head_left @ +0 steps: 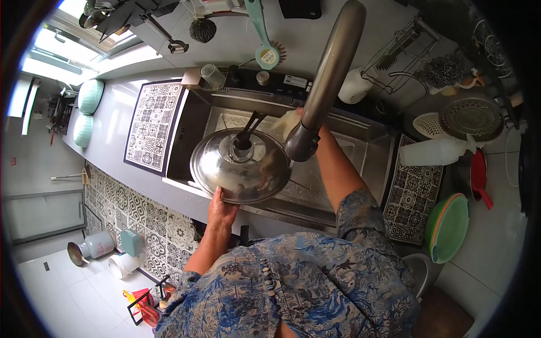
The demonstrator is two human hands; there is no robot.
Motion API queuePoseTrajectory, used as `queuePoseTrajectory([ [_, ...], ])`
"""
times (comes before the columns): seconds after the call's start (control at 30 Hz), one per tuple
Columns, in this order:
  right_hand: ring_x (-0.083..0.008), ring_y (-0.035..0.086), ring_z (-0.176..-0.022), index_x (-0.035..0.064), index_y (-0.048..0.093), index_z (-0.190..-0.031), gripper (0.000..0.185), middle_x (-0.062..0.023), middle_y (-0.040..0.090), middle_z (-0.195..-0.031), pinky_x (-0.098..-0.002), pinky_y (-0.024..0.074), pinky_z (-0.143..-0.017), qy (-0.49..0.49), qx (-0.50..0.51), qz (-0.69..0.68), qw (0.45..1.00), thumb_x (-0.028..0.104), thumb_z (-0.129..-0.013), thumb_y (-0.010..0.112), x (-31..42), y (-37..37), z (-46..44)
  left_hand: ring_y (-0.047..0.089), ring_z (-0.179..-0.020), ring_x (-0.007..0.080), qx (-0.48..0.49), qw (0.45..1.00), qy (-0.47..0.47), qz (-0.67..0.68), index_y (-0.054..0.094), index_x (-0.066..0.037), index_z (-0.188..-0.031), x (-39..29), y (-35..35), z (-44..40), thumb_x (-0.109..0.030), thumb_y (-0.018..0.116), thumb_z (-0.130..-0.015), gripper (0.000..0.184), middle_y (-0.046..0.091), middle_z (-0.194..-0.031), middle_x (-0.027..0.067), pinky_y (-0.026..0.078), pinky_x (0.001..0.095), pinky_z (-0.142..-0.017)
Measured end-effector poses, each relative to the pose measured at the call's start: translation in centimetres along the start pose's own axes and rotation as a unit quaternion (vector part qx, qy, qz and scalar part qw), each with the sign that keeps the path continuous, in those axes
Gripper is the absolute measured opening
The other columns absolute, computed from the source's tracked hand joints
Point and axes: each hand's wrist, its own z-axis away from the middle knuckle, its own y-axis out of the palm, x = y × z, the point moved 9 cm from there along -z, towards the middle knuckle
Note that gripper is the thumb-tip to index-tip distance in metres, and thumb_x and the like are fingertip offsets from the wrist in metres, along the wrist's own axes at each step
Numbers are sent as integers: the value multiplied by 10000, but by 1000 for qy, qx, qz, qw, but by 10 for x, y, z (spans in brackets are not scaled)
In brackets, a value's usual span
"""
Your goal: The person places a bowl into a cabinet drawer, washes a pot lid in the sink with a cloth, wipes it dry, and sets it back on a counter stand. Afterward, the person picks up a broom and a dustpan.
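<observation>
A round shiny metal lid (248, 180) with a black knob is tilted over the left part of the steel sink (366, 169). My left hand (221, 209) grips its near rim, thumb on top and the other fingers hidden beneath. Behind the faucet (332, 67), my right arm reaches to the back of the sink. Most of my right hand (319, 134) is hidden by the faucet head. A pale, blurred cloth-like thing (284, 125) shows just left of it, beside the lid's far edge.
Patterned mats (151, 124) lie on both sides of the sink. A clear bottle (431, 152), a green basin (451, 228) and a red ladle (479, 177) are at the right. A glass (212, 75) stands behind the sink. Two pale green bowls (90, 97) sit at the far left.
</observation>
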Motion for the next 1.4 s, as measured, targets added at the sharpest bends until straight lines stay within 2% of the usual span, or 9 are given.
queuePoseTrajectory([
  [0.3,-216,595,-753,70,592,-875,299,-72,617,-816,-356,484,-720,163,22,-240,957,339,-744,602,-17,25,37,578,-649,203,-74,975,-3,-211,532,-29,-968,-28,-39,24,-188,507,-809,226,580,-840,92,490,306,-516],
  [0.4,-212,580,-816,66,569,-981,394,-78,597,-857,-367,481,-726,-7,408,-326,852,380,-748,618,21,71,48,576,-654,195,-105,961,0,-256,533,-27,-969,-37,-36,25,-176,480,-809,225,584,-837,86,485,293,-522],
  [0.47,-227,571,-915,59,545,-1079,334,-99,581,-1020,-348,452,-830,27,40,-172,984,275,-837,469,-9,18,21,574,-647,197,-82,967,15,-240,537,-30,-972,-37,-41,21,-165,473,-802,226,588,-848,85,477,293,-537],
  [0.8,-211,563,-897,103,554,-971,285,-55,578,-960,-367,470,-793,80,23,-240,967,317,-783,571,-44,-20,58,553,-703,204,-112,968,-23,-225,512,-18,-1000,-36,-42,22,-208,517,-781,290,560,-890,103,456,321,-577],
  [0.9,-196,578,-866,113,555,-978,287,-38,591,-949,-377,488,-751,119,-30,-223,967,337,-799,551,-51,-27,84,544,-687,167,-245,897,98,-353,479,-34,-1004,-68,-49,34,-196,513,-790,270,537,-865,86,467,271,-555],
  [1.0,-191,580,-878,115,554,-1009,305,-35,600,-955,-379,485,-745,127,-2,-265,956,352,-820,520,-61,-22,93,533,-655,151,-116,767,471,-421,468,-18,-1026,-108,43,84,-314,513,-839,353,537,-853,84,467,261,-552],
  [1.07,-194,578,-888,111,551,-1019,316,-37,599,-958,-383,484,-746,127,17,-289,949,356,-823,513,-65,-16,98,558,-658,182,103,913,116,-377,481,0,-1020,-41,92,60,-378,475,-862,410,563,-833,116,487,301,-573],
  [1.13,-217,575,-881,93,543,-1026,332,-54,594,-956,-387,481,-740,131,4,-342,930,357,-830,495,-68,-7,101,596,-806,257,179,897,-170,-367,466,53,-1071,30,119,61,-531,414,-842,630,582,-929,178,496,341,-712],
  [1.4,-234,508,-947,24,466,-1073,427,-142,494,-1034,-359,426,-808,-64,-90,-92,990,393,-858,444,-27,39,177,556,-934,225,336,920,-198,-42,512,-45,-1049,91,198,46,-561,528,-772,586,572,-997,101,451,362,-829],
])
